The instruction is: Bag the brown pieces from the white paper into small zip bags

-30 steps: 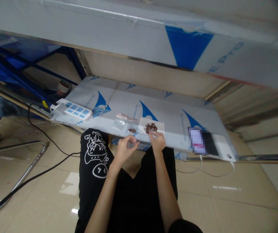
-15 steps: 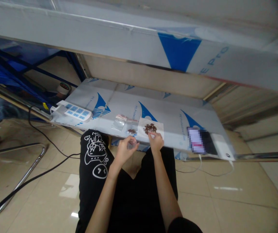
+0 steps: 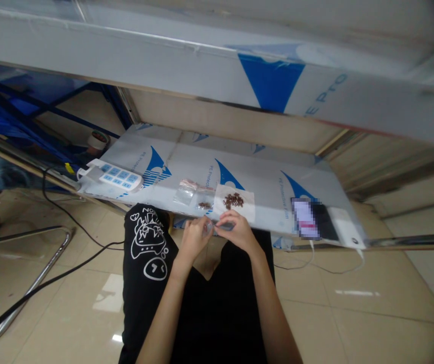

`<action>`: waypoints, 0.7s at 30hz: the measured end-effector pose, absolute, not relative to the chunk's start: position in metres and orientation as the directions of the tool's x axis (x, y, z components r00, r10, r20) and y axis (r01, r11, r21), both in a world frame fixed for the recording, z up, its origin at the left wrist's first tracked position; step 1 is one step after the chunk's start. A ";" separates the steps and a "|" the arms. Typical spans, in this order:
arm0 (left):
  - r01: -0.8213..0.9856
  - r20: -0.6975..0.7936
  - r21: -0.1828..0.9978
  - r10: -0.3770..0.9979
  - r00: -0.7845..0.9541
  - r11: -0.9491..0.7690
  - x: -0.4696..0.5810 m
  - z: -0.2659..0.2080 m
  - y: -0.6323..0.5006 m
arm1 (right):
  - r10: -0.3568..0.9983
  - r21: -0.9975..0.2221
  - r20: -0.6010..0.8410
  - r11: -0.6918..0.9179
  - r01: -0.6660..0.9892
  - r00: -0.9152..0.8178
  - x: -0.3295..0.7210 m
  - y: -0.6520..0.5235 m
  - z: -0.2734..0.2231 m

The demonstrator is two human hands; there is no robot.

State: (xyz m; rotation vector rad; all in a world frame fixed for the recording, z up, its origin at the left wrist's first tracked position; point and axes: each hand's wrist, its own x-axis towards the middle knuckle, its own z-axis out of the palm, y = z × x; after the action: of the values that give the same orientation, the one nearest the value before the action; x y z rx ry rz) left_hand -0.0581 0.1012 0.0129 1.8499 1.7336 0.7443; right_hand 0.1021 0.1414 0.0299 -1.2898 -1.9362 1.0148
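My left hand [image 3: 195,238] is held over my lap at the shelf's front edge, its fingers closed round a small clear plastic bag [image 3: 208,228]. Close against it on the right, my right hand [image 3: 238,231] pinches at the mouth of this bag; whatever lies between its fingertips is too small to make out. Just beyond the right hand is a pile of small brown pieces [image 3: 234,200] on a white paper square [image 3: 249,208]. A clear bag with brown pieces in it [image 3: 203,205] lies left of the paper, beside a stack of clear plastic bags [image 3: 185,192].
The film-covered metal shelf [image 3: 270,172] carries a white power strip [image 3: 120,178] at left. A phone [image 3: 306,220] and a white device [image 3: 344,230] with cables lie at right. An upper shelf edge [image 3: 186,60] overhangs. A metal chair frame [image 3: 50,258] stands at lower left.
My right hand has left the brown pile and come back toward me and to the left, meeting my left hand at the bag. The left hand has barely moved.
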 end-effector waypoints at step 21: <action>0.508 0.093 0.855 0.995 0.044 -0.103 -0.062 0.003 0.104 | 0.973 -0.591 0.129 -0.081 0.802 0.193 0.113 0.181 -0.048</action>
State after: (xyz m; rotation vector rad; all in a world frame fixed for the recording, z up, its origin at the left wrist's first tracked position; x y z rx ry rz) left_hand -0.0622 0.1043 0.0030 1.6845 1.5279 0.9693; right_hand 0.1127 0.1812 -0.0481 -1.9276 -1.6529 0.4054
